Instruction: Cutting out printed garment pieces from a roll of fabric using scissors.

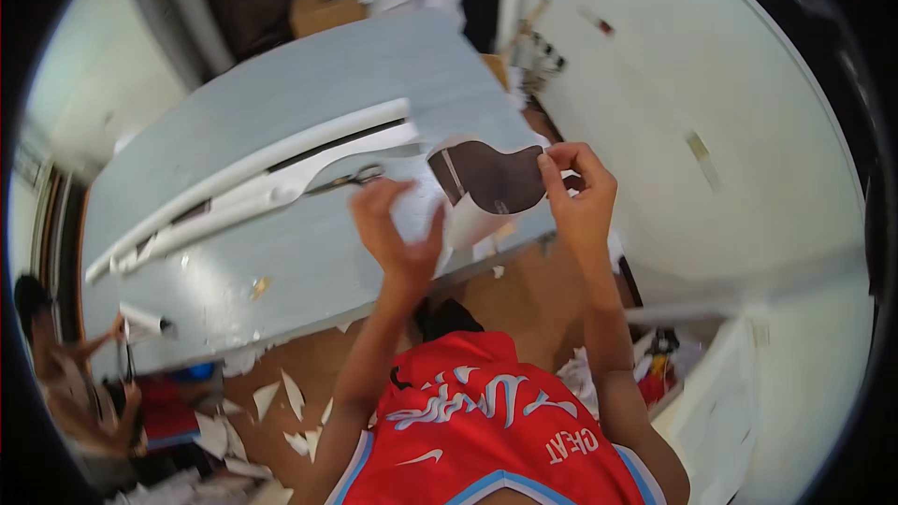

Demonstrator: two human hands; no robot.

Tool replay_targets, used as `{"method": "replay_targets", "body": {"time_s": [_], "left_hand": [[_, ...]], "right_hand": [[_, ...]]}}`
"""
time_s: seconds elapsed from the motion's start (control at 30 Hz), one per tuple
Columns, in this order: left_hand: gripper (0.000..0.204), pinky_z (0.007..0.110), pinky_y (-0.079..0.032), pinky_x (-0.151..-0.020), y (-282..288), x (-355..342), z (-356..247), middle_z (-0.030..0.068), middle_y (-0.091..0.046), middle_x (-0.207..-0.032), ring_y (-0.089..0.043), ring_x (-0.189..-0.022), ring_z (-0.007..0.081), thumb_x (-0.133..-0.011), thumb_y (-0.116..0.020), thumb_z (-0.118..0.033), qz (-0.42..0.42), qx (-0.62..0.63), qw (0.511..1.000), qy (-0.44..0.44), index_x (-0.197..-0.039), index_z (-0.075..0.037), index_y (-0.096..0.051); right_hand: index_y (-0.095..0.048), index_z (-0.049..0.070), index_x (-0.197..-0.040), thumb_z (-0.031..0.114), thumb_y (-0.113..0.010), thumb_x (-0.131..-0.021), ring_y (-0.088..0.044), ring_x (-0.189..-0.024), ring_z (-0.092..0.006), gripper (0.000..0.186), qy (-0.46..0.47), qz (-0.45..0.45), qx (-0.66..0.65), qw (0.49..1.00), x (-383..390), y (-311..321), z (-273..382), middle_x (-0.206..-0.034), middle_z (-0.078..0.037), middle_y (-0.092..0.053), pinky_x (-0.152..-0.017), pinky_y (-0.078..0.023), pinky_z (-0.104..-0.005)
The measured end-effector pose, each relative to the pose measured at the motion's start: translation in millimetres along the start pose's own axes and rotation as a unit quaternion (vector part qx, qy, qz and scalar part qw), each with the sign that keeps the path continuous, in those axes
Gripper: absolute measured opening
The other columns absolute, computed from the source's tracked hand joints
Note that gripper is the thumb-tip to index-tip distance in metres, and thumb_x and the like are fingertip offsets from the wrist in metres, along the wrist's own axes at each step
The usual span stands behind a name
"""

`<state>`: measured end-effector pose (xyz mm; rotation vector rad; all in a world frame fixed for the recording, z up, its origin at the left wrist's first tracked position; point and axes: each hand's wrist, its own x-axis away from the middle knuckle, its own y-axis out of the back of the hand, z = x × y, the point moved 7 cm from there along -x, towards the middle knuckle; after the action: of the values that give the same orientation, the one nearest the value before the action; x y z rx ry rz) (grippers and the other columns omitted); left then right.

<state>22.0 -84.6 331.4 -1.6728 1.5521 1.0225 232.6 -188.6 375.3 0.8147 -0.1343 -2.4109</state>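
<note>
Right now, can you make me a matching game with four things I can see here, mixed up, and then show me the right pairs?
Things:
1. dark curvy piece
2. scissors
3. sleeveless shirt
4. cardboard box

Clues:
A. red, with light blue and white trim
B. brown, by the far edge of the grey table
C. pinched in the right hand
D. lying near the long white rolls

Right pairs: 1-C, 2-D, 3-A, 4-B.
</note>
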Motion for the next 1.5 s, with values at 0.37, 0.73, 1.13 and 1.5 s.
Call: {"method": "replay_targets", "body": {"time_s": [0.37, 0.73, 1.13, 1.5], "left_hand": [[0.04, 0.042, -0.038, -0.096, -144, 139, -306, 0.0115, -0.058, -0.114, -0.051, -0.111, 0.0315, -0.067, -0.084, -0.028, 0.573, 0.472, 0.659, -0.12, -0.092, -0.004, -0.066], [0.027, 0.035, -0.048, -0.058, -214, 270, -571, 0.0183, -0.068, -0.073, -0.066, -0.062, 0.0293, -0.061, -0.087, -0.008, 0.691, 0.697, 0.177, -0.074, -0.072, 0.002, -0.064], [0.045, 0.029, -0.052, -0.069, -331, 434, -717, 0.0094, -0.072, -0.089, -0.066, -0.075, 0.0147, -0.069, -0.088, -0.022, 0.763, 0.57, 0.264, 0.153, -0.1, 0.005, -0.068], [0.06, 0.028, -0.049, -0.09, -425, 522, -820, 0.0078, -0.063, -0.121, -0.06, -0.107, 0.0169, -0.084, -0.074, -0.012, 0.684, 0.564, 0.36, 0.292, -0.138, -0.002, -0.049]], "right_hand": [[-0.059, 0.002, -0.085, -0.001, -0.064, -0.088, -0.055, -0.076, -0.0041, 0.007, -0.119, -0.239, -0.019, 0.963, 217, 309, 22, -0.089, -0.003, -0.06, -0.064, -0.045, -0.018], [-0.054, 0.0, -0.133, 0.035, -0.092, -0.06, -0.052, -0.124, -0.024, 0.09, -0.186, -0.045, -0.405, 0.894, 419, 500, -119, -0.13, -0.01, -0.058, -0.108, -0.035, -0.0374], [-0.024, 0.008, -0.154, 0.047, -0.084, -0.068, -0.035, -0.14, -0.0262, 0.112, -0.17, -0.207, -0.493, 0.828, 517, 631, -173, -0.153, -0.01, -0.034, -0.117, -0.023, -0.0438], [-0.04, 0.009, -0.139, 0.012, -0.073, -0.076, -0.044, -0.131, -0.0224, 0.07, -0.133, -0.349, -0.562, 0.738, 595, 734, -172, -0.137, -0.01, -0.05, -0.103, -0.039, -0.0394]]}}
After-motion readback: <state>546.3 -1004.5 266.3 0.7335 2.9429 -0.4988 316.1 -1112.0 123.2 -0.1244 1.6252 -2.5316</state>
